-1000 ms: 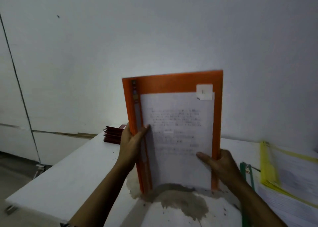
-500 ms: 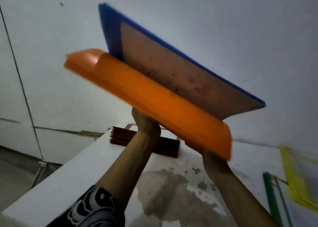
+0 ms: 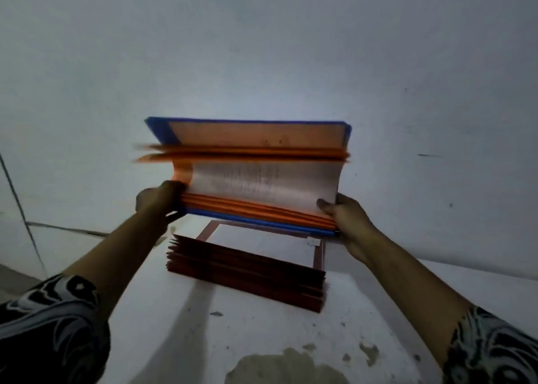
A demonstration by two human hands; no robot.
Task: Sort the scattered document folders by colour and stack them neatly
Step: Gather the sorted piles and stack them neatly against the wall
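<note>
Probably an office back room: red folders (image 3: 247,270) stacked on a white table (image 3: 256,331), bare wall (image 3: 262,48)

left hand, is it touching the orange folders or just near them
Touching. The head view shows the left hand gripping the left end of the orange folders, with its fingers curled round their edge and no gap between them.

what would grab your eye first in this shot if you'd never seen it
The orange folders, fanned open with a blue folder on the outside, are held up mid-frame against the wall, the left hand gripping one end and the right hand the other. Directly below them, a stack of dark red folders lies on the white table, which has a large brownish stain near its front.
</note>
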